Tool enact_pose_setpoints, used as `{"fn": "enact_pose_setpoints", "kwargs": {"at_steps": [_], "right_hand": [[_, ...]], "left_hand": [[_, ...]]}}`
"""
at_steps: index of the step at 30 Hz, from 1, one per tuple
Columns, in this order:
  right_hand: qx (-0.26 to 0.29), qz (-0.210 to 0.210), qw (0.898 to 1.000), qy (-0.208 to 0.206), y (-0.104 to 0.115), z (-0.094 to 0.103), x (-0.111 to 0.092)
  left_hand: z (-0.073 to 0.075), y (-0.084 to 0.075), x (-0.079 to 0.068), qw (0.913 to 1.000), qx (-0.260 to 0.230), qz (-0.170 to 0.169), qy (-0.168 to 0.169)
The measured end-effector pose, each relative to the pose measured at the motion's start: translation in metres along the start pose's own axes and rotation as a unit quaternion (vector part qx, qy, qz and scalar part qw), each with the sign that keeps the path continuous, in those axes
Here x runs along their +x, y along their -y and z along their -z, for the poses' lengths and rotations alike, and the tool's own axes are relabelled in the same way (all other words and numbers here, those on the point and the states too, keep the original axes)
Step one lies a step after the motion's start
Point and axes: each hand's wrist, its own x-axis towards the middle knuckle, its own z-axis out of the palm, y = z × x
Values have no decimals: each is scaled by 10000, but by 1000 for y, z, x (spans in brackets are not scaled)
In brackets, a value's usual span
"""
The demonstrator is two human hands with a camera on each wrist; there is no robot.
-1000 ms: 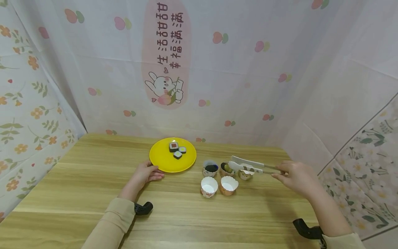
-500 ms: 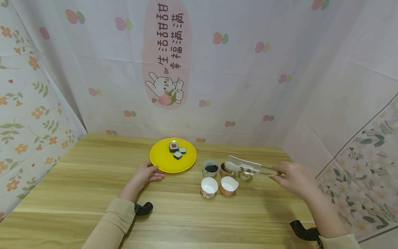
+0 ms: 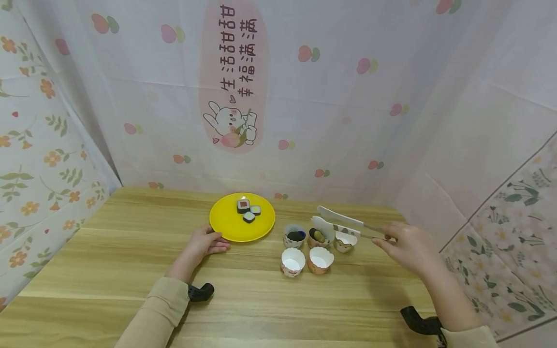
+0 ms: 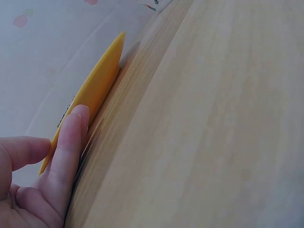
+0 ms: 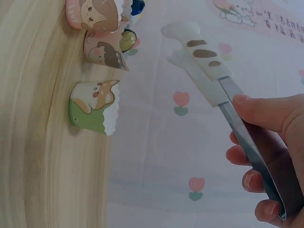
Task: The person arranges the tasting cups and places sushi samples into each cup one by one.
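My left hand [image 3: 203,245] pinches the near left rim of a yellow plate [image 3: 226,222]; in the left wrist view the thumb [image 4: 31,151] is over the rim and fingers [image 4: 65,142] lie underneath. Three sushi rolls sit on the plate, the largest [image 3: 243,206] with a red centre. My right hand [image 3: 409,246] grips metal tongs [image 5: 204,54] with white, brown-spotted tips. The tips stand apart with nothing between them, above the paper cups. Beneath them, one cup [image 3: 314,243] holds an olive-green oval piece [image 3: 319,236] and something dark.
Left of that cup, another paper cup [image 3: 290,243] holds dark pieces. A dog-print cup [image 5: 88,107] stands to the right. Two white-lined cups, one patterned [image 3: 292,263] and one orange [image 3: 320,261], stand in front. A printed curtain [image 3: 339,121] hangs behind the wooden table [image 3: 243,309].
The tongs have moved left and risen above the cups, uncovering the olive-green piece in its cup. The left hand and plate have stayed in place.
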Motion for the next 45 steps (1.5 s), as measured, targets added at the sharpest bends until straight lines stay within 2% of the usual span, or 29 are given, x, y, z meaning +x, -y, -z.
{"fn": "enact_pose_setpoints", "kwargs": {"at_steps": [4, 10, 22, 37, 45], "right_hand": [[4, -67, 10000, -55, 4, -1, 2], [83, -296, 9995, 110, 11, -1, 7], [526, -784, 9951, 293, 24, -5, 14], [795, -812, 9935, -34, 40, -22, 26], [862, -749, 9935, -36, 51, -28, 32]], "left_hand": [[1, 0, 0, 10000, 5, 1, -27], [1, 1, 0, 10000, 10, -5, 8], [-1, -1, 0, 10000, 30, -16, 29], [-2, -1, -1, 10000, -4, -4, -12], [-1, -1, -1, 10000, 21, 9, -24]]}}
